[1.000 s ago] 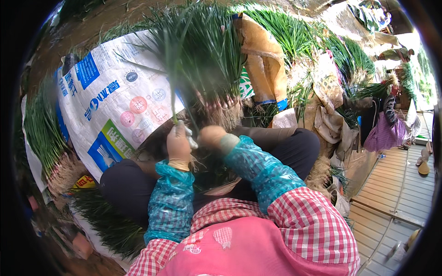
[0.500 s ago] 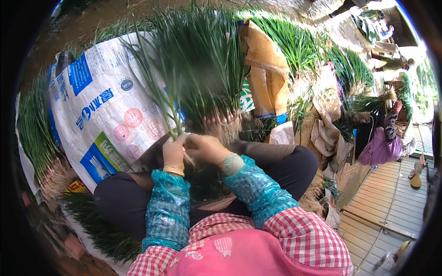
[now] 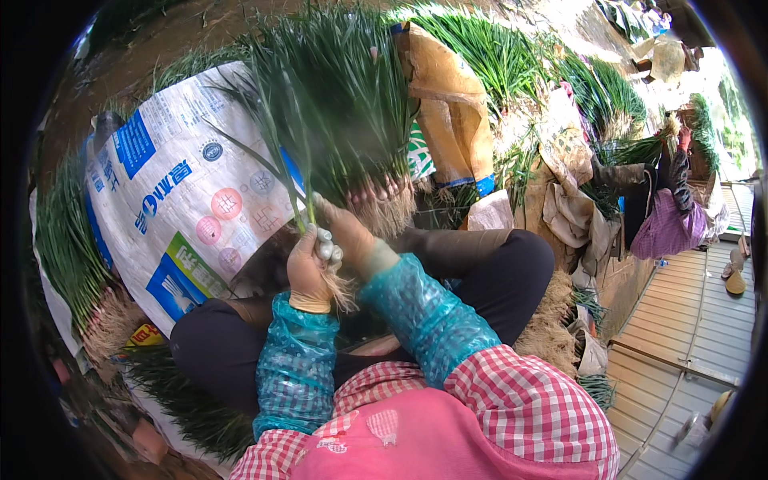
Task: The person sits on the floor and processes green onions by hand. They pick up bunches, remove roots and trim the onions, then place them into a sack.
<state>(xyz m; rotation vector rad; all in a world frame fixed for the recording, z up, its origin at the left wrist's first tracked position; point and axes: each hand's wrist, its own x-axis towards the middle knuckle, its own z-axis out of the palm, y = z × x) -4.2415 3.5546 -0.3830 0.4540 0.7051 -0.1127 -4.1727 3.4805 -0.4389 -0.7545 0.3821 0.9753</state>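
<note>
My left hand [image 3: 307,274], in a pale thin glove, is closed around a small bunch of green garlic [image 3: 327,246]. White bulbs and stringy roots stick out beside its thumb, and long leaves rise away from me. My right hand [image 3: 349,233], also gloved, is against the far side of the stalks, just above the bulbs. Its fingers are partly hidden behind the stems and slightly smeared, so their grip is unclear. Just beyond my hands stands a dense pile of green garlic [image 3: 344,104], its pinkish bulbs and roots toward me.
A white printed sack [image 3: 192,180] covers the left side ahead. To the right of the pile is a tan sack [image 3: 448,104], with more green bundles [image 3: 488,56] behind. My crossed legs [image 3: 512,276] frame my hands. Another person [image 3: 668,216] works at far right, near metal sheeting [image 3: 672,312].
My right hand has slid away from my left, forward along the stalks. The white bulbs and roots in my left hand now show. The view has shifted slightly.
</note>
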